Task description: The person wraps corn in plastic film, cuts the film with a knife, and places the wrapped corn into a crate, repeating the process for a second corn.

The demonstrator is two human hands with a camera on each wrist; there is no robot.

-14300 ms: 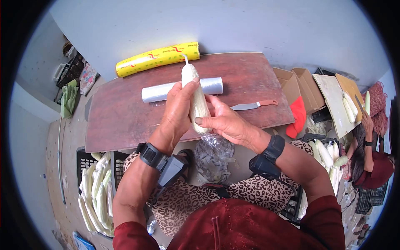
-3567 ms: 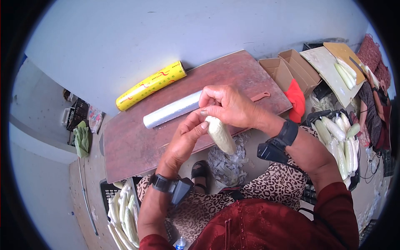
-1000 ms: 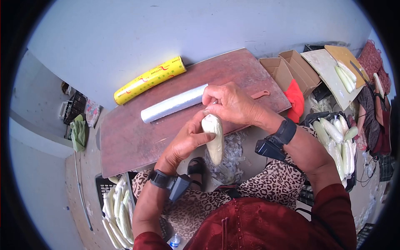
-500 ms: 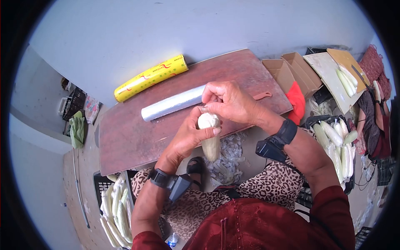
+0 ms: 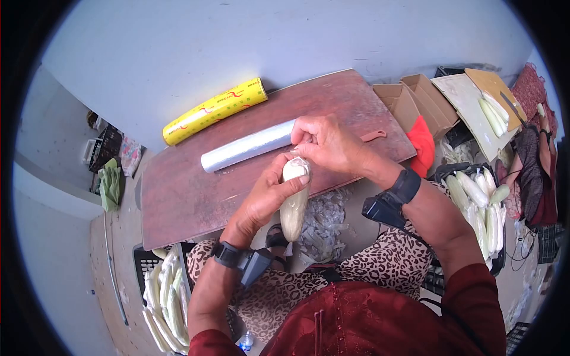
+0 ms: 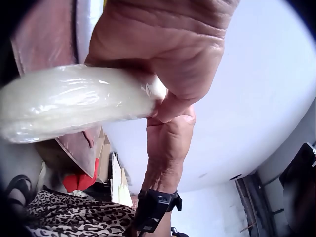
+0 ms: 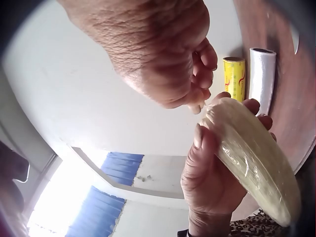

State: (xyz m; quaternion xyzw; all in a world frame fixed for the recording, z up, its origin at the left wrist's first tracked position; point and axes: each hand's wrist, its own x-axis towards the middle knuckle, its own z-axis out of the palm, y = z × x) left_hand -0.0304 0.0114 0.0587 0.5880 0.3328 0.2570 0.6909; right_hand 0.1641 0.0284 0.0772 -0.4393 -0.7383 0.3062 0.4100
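Observation:
A long, pale gourd-like vegetable (image 5: pixel 294 210) in clear cling film hangs in front of the table's near edge. My left hand (image 5: pixel 267 193) grips it near its upper end, the thumb lying across the front. At that end my right hand (image 5: pixel 332 145) pinches the gathered film between thumb and forefinger; the right wrist view shows its other fingers curled in. Glossy creases cover the vegetable (image 7: pixel 252 163) there, drawn together toward the pinched tip. A small film tail shows at the lower end. On the table, a silvery roll of cling film (image 5: pixel 246 147) lies just behind my hands.
A yellow printed roll (image 5: pixel 215 113) lies at the reddish table's (image 5: pixel 178 210) back edge. A knife handle (image 5: pixel 374 135) shows right of my hand. Crates of pale vegetables (image 5: pixel 168 296) flank my legs. Cardboard boxes (image 5: pixel 418 104) and a red cloth (image 5: pixel 421 145) stand right. Another person (image 5: pixel 534 172) sits beyond.
Long before, both hands gripped the vegetable over the table. Since then the right hand has moved to its gathered film end. In the last half second the lower end has swung down and left.

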